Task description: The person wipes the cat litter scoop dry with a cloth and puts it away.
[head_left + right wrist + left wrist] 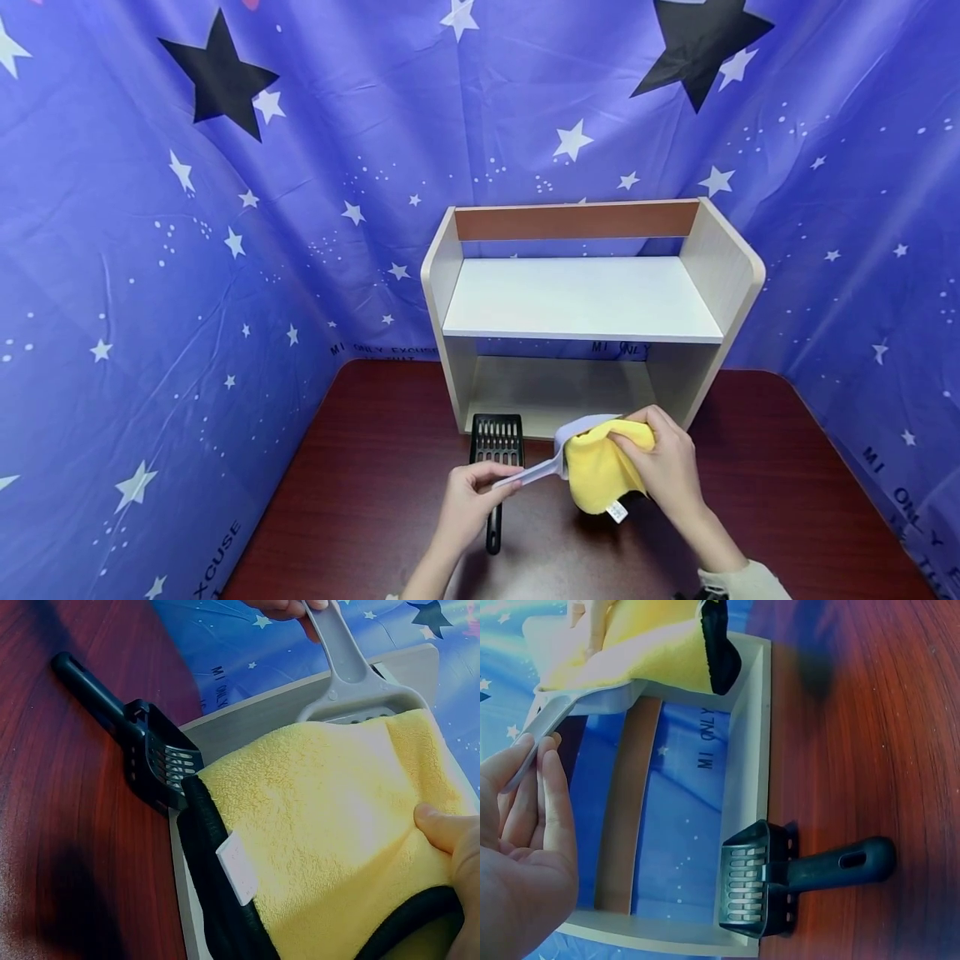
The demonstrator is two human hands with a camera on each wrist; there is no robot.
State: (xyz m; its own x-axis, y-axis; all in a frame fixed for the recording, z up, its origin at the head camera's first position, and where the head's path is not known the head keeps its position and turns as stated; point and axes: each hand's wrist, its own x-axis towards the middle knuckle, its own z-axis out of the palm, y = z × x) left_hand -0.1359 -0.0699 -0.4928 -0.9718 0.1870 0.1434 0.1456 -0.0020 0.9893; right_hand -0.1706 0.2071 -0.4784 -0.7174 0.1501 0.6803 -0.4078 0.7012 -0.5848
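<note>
My left hand (467, 507) pinches the handle of a light grey litter scoop (542, 472) between thumb and fingers, above the table. Over the scoop's head lies a yellow cloth (602, 471) with a dark border and a small white tag. My right hand (667, 467) grips the cloth against the scoop, its thumb pressing on top in the right wrist view. The cloth hides most of the scoop's head; a few holes show near the handle. A black slotted litter scoop (497, 438) lies on the table just beyond the left hand.
A pale wooden two-level shelf (581, 300) stands at the back of the dark red table (360, 475). The black scoop's head is close to the shelf's front edge. A blue star-patterned curtain (300, 208) surrounds the table behind and at the sides.
</note>
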